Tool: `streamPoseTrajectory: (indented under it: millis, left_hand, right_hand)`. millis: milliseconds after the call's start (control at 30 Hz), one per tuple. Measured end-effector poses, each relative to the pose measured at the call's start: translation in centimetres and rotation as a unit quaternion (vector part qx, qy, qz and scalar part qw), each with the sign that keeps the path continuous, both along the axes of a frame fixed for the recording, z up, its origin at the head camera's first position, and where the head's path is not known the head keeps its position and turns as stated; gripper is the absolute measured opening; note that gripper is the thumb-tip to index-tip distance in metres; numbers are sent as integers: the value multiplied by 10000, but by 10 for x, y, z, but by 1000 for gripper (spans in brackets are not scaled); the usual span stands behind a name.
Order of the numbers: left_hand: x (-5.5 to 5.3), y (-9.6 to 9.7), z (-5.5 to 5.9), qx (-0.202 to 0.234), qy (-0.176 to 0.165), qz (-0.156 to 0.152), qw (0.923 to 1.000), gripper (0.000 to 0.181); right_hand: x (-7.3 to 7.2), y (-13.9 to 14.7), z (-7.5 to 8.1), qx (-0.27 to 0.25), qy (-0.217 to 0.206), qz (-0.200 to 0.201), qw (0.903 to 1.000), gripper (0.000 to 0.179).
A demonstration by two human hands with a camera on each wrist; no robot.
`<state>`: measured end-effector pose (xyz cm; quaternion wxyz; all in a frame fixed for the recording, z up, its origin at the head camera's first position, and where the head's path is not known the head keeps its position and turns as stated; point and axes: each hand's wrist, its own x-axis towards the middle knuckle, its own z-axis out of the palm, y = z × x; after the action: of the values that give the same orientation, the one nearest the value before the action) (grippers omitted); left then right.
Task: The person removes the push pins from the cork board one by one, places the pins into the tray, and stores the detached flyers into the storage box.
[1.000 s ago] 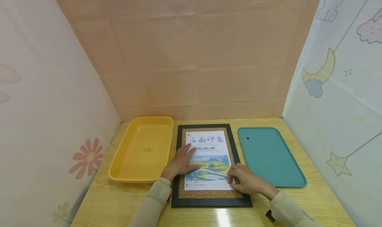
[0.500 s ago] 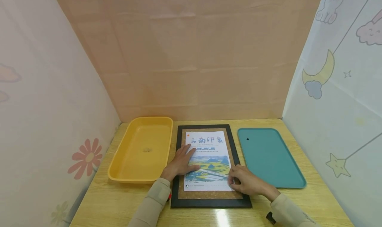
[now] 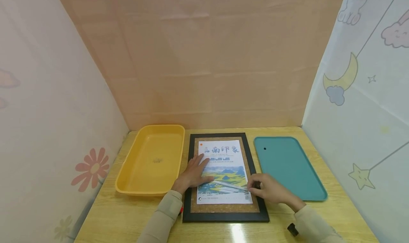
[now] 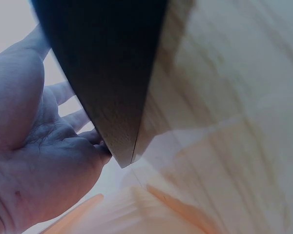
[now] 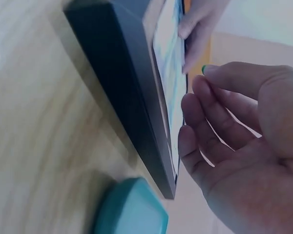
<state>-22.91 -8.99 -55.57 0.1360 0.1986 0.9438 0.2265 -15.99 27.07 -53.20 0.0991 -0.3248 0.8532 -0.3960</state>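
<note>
Left hand point(image 3: 194, 173) on poster point(image 3: 223, 170) | white, landscape-printed | right hand point(image 3: 266, 188) pinches green piece point(image 5: 203, 69)

Board point(image 3: 225, 217): on the table point(image 3: 102, 221), between the trays
Deep tray point(image 3: 163, 172): left of the board
Flat tray point(image 3: 290, 170): right of the board
Sheet point(image 3: 223, 172): on the board
Left hand point(image 3: 194, 173): on the sheet's left side
Right hand point(image 3: 268, 189): by its right edge
Small piece point(image 5: 204, 69): at the right fingertips
</note>
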Motion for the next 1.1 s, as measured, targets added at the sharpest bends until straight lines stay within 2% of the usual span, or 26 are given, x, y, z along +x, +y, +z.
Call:
streamPoseTrajectory:
  millis: [133, 233, 433, 567, 733, 867, 1100]
  left_hand:
    - [-1, 0, 2, -2, -12, -20, 10000, 93]
    - [-2, 0, 3, -9, -12, -29, 10000, 92]
    - [-3, 0, 3, 0, -16, -49, 10000, 92]
    - [-3, 0, 3, 7, 17, -48, 10000, 92]
    - [-1, 0, 4, -17, 5, -42, 10000, 92]
    - [-1, 1, 4, -24, -12, -32, 10000, 92]
    - [1, 1, 5, 30, -4, -44, 10000, 92]
  right_hand:
    - [-5, 10, 6, 92, 304, -583, 9978, 8]
    - [-10, 19, 9, 105, 646, -1082, 9920, 8]
    - [-27, 38, 16, 124, 1272, -2195, 9672, 6]
    - [-43, 54, 20, 118, 1303, -2693, 9541, 6]
    - [-60, 74, 23, 280, 1277, -2945, 9467, 13]
    - [-72, 82, 26, 493, 1176, -3030, 9444, 19]
    - [-87, 90, 24, 562, 760, -3072, 9469, 28]
